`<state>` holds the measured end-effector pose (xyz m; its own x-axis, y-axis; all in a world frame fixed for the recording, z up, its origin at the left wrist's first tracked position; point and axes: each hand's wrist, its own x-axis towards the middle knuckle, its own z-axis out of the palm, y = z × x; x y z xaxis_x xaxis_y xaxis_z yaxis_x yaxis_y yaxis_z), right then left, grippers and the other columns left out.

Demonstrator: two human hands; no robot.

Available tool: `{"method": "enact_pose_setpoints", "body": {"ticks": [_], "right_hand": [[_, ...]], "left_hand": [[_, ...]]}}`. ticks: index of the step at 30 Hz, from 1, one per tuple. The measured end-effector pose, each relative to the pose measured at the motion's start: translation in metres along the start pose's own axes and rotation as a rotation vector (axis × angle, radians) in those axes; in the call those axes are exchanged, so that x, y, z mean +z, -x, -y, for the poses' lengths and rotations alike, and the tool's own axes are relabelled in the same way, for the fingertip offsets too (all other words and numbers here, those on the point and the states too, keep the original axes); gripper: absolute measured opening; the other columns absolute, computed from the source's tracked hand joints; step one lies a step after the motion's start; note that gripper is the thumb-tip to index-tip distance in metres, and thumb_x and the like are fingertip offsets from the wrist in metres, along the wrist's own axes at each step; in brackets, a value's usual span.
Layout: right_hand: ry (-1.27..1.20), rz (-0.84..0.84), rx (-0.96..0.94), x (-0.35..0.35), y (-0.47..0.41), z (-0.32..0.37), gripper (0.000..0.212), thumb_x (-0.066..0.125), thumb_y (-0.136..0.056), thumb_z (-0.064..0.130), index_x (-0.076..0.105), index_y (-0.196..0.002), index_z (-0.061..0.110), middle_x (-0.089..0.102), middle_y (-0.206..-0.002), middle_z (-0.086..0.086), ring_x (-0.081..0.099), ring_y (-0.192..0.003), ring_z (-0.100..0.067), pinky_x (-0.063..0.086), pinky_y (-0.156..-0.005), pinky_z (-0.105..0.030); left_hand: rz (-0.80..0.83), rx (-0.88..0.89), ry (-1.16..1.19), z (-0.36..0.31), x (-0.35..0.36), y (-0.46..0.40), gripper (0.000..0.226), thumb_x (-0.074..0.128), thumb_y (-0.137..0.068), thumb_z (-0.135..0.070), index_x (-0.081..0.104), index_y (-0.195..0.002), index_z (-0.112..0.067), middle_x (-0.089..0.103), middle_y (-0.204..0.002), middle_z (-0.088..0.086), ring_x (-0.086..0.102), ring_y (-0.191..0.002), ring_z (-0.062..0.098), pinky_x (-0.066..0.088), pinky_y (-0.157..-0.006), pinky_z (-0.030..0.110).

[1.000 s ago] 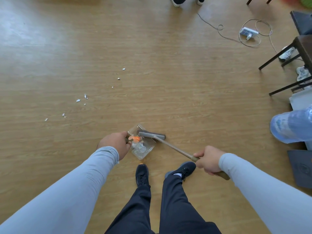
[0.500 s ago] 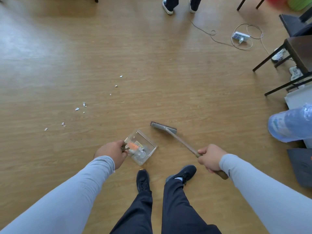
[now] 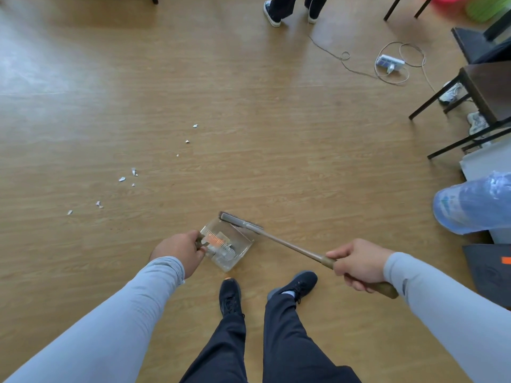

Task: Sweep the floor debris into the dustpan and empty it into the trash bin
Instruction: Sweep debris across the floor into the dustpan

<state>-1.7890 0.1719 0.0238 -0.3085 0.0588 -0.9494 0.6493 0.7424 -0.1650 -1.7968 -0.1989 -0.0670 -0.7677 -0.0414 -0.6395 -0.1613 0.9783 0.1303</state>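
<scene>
A clear plastic dustpan (image 3: 237, 252) lies on the wood floor just ahead of my feet, with pale scraps and an orange piece inside. My left hand (image 3: 179, 250) grips its handle at the left end. My right hand (image 3: 356, 262) grips the brown handle of a small broom (image 3: 290, 246), whose grey head (image 3: 237, 221) sits at the dustpan's far edge. Several white paper scraps (image 3: 132, 172) lie scattered on the floor to the far left. The trash bin (image 3: 475, 205), lined with a blue bag, stands at the right edge.
A dark table and chair legs (image 3: 453, 111) stand at the right. A power strip with looped cable (image 3: 390, 62) lies on the floor at the back right. Another person's feet (image 3: 290, 12) are at the top. A dark flat object (image 3: 492, 272) lies near my right arm.
The broom head drew back to the right and away from the dustpan, and has now come back to the pan's far edge. The dustpan stayed in my left hand.
</scene>
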Motion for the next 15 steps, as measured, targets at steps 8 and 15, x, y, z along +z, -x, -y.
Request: {"method": "enact_pose_setpoints", "body": {"ticks": [8, 15], "right_hand": [[0.070, -0.103, 0.003, 0.044, -0.027, 0.021, 0.056, 0.053, -0.092, 0.012, 0.048, -0.148, 0.021, 0.063, -0.071, -0.007, 0.052, -0.045, -0.019, 0.049, -0.050, -0.026], [-0.055, 0.033, 0.039, 0.010, -0.009, -0.005, 0.050, 0.058, -0.086, 0.009, 0.056, -0.135, 0.019, 0.058, -0.058, -0.012, 0.043, -0.040, -0.019, 0.038, -0.043, -0.025]], "left_hand": [[0.003, -0.020, 0.003, -0.002, 0.004, 0.003, 0.031, 0.050, -0.097, -0.047, 0.056, -0.125, -0.034, 0.068, -0.097, -0.010, 0.065, -0.083, 0.019, 0.054, -0.068, 0.030], [0.009, -0.017, 0.007, -0.005, 0.004, 0.006, 0.031, 0.052, -0.097, -0.045, 0.056, -0.126, -0.032, 0.069, -0.098, -0.010, 0.065, -0.086, 0.017, 0.056, -0.071, 0.032]]}}
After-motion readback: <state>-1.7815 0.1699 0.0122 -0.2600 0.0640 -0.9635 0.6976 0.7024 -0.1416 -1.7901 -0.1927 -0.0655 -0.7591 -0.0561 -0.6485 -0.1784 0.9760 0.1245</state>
